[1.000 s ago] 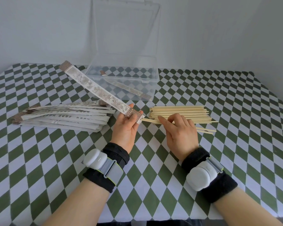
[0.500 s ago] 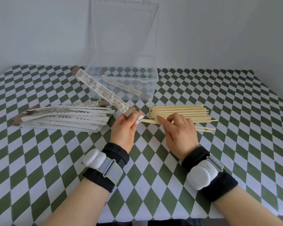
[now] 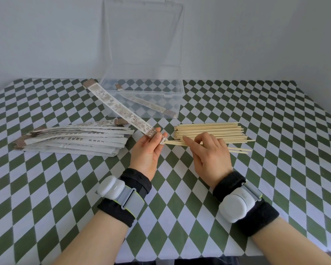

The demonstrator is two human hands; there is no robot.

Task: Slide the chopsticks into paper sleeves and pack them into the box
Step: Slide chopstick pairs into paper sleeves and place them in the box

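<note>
Left half of the checked tablecloth (image 3: 275, 169): a stack of flat paper sleeves (image 3: 75, 140) lay fanned, well apart from the box. Just right of it, the left hand (image 3: 145, 152) pinched the near end of one printed sleeve (image 3: 118, 108) between thumb and fingers, the sleeve slanting away toward the far left. Centre, far: the clear box (image 3: 181, 92) stood with its lid up and held one sleeved pair (image 3: 147, 104) lying slantwise on its floor. Right of centre, the right hand (image 3: 208, 153) gripped a pair of chopsticks (image 3: 175, 144) in curled fingers, index finger laid along them, their tips at the sleeve's mouth; whether they had entered could not be told. Beyond that hand lay the loose pile of chopsticks (image 3: 208, 129), near the box's front wall. The step in hand appeared to be insertion, with packing barely begun. The next move called for keeping the mouth open and both sticks parallel while pushing leftward.
</note>
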